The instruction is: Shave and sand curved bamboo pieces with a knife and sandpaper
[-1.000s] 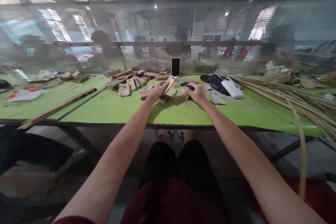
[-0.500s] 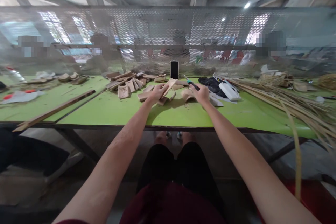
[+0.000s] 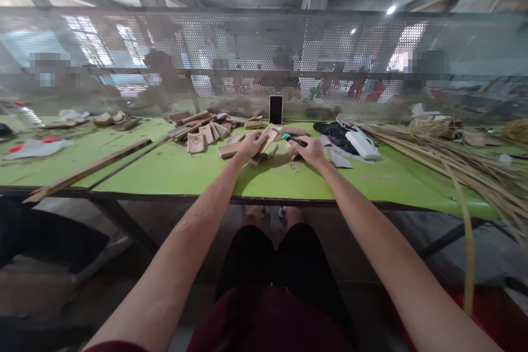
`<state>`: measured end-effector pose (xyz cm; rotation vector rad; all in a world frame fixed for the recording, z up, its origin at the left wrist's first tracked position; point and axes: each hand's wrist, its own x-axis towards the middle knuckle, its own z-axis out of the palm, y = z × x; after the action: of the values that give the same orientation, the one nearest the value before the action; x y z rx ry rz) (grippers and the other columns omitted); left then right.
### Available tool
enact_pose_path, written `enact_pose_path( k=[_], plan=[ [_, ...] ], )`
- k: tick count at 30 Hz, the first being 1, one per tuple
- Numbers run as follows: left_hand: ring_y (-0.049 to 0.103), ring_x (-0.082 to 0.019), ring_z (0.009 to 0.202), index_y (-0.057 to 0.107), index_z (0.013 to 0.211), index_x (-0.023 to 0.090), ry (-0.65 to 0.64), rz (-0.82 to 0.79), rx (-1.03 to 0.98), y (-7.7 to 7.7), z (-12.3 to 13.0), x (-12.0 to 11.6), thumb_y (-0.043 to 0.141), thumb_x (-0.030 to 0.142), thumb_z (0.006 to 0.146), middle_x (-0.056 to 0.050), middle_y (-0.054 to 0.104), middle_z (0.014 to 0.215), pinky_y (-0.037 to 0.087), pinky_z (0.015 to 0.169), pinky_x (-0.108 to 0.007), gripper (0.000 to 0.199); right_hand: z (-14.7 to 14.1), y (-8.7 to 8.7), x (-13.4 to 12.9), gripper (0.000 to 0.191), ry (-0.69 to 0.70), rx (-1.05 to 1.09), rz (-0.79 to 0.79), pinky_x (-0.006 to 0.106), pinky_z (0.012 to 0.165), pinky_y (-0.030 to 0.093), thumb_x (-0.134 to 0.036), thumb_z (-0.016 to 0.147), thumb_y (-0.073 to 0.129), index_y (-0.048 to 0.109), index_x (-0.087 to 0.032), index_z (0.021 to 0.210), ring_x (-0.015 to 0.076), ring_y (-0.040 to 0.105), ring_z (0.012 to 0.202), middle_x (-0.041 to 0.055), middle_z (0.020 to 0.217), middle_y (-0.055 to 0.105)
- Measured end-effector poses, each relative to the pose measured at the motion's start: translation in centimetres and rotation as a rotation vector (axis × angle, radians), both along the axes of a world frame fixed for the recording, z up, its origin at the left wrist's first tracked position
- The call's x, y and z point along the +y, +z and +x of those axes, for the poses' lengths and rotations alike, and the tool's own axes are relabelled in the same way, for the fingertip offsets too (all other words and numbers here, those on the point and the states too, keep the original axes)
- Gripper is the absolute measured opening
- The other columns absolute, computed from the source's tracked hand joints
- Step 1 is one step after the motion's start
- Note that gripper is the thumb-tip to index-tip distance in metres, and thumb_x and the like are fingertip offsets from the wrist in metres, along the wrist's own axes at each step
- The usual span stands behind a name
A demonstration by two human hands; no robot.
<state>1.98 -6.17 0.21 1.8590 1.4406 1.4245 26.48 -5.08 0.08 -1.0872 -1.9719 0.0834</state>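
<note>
Both arms [image 3: 202,217] stretch over the near edge of the table [image 3: 284,186], left hand [image 3: 248,145] pinched tight, right hand [image 3: 313,150] curled closed opposite, a gap between them!

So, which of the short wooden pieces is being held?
The pale piece in the left hand, held up beside the tool in the right hand; the other pieces lie on the green table.

My left hand [image 3: 249,146] grips a pale wooden piece [image 3: 269,133] above the green table [image 3: 284,181]. My right hand [image 3: 312,149] holds a tool [image 3: 294,139] (black-and-teal handle) — tip directed left, at the piece; contact is too small to confirm. A phone [image 3: 275,110] stands upright beyond my hands. Similar pieces [image 3: 196,143] lie left — long strips [image 3: 412,146], right.
</note>
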Motion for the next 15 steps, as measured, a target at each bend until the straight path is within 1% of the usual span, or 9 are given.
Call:
enact_pose_path(
  k=[3,7,10,15],
  plan=[
    [0.057,-0.019,0.075,0.061,0.082,0.017,0.011,0.01,0.026,-0.1,-0.02,0.01,0.061,0.036,0.094,-0.005,0.066,0.08,0.04,0.065,-0.026,0.022,-0.07,0.05,0.02,0.039,-0.013,-0.027,0.0,0.03,0.065,0.047,-0.051,0.09,0.065,0.083,-0.017,0.096,0.0237,0.071,0.077,0.0103,0.092,0.081],
    [0.058,-0.02,0.079,0.061,0.087,0.017,0.009,0.016,0.05,-0.23,-0.05,0.03,0.058,0.035,0.096,-0.006,0.066,0.085,0.039,0.066,-0.026,0.02,-0.15,0.12,-0.11,0.043,-0.062,-0.074,-0.007,0.03,0.06,0.043,-0.053,0.092,0.062,0.083,-0.017,0.101,0.0241,0.07,0.074,0.0108,0.089,0.081],
    [0.057,-0.019,0.076,0.059,0.082,0.018,0.011,0.016,0.056,-0.29,0.02,0.13,0.058,0.035,0.096,-0.006,0.064,0.08,0.039,0.065,-0.026,0.022,-0.31,0.18,-0.22,0.043,-0.112,-0.116,0.016,0.03,0.06,0.043,-0.053,0.093,0.062,0.083,-0.017,0.104,0.0253,0.072,0.078,0.0111,0.091,0.081],
    [0.053,-0.017,0.068,0.053,0.073,0.019,0.012,0.024,0.047,-0.41,0.14,0.42,0.058,0.033,0.094,-0.002,0.058,0.069,0.036,0.06,-0.027,0.026,-0.62,-0.07,0.01,0.04,-0.156,-0.136,0.059,0.031,0.061,0.041,-0.053,0.092,0.063,0.084,-0.02,0.101,0.0268,0.072,0.08,0.0105,0.091,0.081]
  ],
)
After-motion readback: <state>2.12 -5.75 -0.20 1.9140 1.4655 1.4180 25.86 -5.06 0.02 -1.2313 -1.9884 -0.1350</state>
